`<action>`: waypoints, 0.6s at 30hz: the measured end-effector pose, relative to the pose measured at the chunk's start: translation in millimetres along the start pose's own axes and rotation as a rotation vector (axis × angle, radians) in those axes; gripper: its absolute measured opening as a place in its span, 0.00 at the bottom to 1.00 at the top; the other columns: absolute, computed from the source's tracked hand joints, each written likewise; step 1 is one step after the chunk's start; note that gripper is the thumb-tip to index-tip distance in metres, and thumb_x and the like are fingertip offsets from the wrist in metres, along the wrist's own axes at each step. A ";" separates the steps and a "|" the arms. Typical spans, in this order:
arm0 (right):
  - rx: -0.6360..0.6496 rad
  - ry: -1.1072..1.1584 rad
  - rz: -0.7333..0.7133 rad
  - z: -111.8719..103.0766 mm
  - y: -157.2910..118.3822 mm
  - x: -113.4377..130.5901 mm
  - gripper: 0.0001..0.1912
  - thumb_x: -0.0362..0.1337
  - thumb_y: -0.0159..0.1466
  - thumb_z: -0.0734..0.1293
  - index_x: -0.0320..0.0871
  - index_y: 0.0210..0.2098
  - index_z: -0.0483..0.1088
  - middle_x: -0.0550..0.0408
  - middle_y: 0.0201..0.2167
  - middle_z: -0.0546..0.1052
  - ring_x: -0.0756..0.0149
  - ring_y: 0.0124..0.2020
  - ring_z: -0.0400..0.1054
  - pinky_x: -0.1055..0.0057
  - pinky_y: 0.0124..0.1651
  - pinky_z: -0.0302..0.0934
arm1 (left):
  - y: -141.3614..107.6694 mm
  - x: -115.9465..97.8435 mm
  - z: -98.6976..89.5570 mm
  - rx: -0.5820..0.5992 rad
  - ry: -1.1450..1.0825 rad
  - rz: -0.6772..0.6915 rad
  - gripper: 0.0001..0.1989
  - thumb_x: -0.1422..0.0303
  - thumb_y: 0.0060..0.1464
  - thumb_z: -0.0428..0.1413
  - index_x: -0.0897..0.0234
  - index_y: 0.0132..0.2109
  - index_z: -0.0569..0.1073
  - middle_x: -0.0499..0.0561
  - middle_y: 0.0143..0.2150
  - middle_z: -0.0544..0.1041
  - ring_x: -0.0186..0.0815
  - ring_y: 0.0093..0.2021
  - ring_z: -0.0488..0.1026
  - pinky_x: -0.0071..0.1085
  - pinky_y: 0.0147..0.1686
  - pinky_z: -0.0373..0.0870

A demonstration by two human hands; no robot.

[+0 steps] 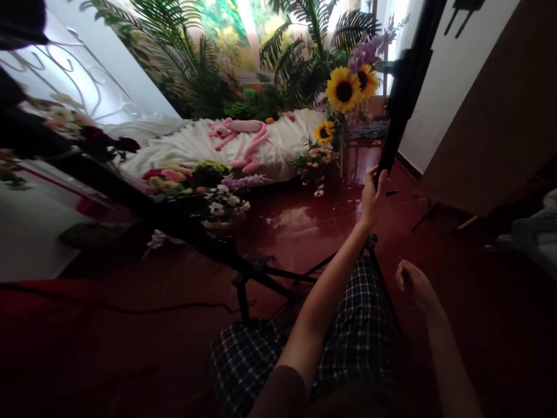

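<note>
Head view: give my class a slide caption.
Left grip holds a black pole, right grip lower; pink plush toy beyond.

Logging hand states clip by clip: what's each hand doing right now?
Left hand: closed around the black pole.
Right hand: fingers curled, off the pole; whether it holds anything small cannot be told.

Glossy dark-red tiled floor [300, 223]: beneath the left hand's fingers [371, 173]. Plain white wall [452, 75]: right of them. Broad brown panel [491, 122]: farther right. Low white-draped furniture piece [285, 142]: beyond, to their left. Bright window with curled pale metalwork [82, 69]: far left. Light: strongest beyond the fingers.
</note>
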State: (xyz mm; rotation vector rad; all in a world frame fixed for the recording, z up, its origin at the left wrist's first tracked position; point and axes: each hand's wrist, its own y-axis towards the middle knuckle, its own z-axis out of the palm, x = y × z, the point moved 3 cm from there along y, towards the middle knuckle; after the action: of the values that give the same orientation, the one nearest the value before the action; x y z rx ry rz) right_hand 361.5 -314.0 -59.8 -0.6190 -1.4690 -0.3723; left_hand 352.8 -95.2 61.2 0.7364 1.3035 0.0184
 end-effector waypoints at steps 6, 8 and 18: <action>-0.087 -0.068 -0.009 -10.2 9.1 5.0 0.29 0.66 0.55 0.67 0.45 0.25 0.66 0.59 0.17 0.66 0.70 0.18 0.57 0.70 0.23 0.55 | 9.4 4.2 11.1 -0.068 0.053 -0.052 0.21 0.48 0.63 0.48 0.60 0.36 0.70 0.47 0.25 0.70 0.33 0.25 0.69 0.30 0.31 0.64; -0.110 -0.115 -0.054 -14.2 22.3 22.7 0.31 0.69 0.53 0.67 0.45 0.24 0.66 0.59 0.16 0.65 0.70 0.17 0.57 0.71 0.22 0.53 | 7.1 6.0 10.9 -0.104 0.078 -0.057 0.20 0.49 0.64 0.47 0.60 0.37 0.70 0.47 0.25 0.70 0.33 0.25 0.70 0.29 0.31 0.63; -0.123 -0.552 -0.217 -11.7 182.4 153.7 0.41 0.71 0.64 0.46 0.44 0.22 0.65 0.51 0.13 0.66 0.67 0.15 0.61 0.70 0.20 0.53 | 6.5 3.0 9.9 -0.084 0.155 -0.052 0.20 0.50 0.65 0.47 0.62 0.39 0.72 0.48 0.25 0.71 0.34 0.26 0.70 0.30 0.32 0.63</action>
State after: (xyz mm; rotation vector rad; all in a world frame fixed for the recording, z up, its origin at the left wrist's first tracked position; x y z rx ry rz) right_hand 491.6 -155.7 62.9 -0.6952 -2.0634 -0.4868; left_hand 364.8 -93.7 62.6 0.6394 1.4605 0.0896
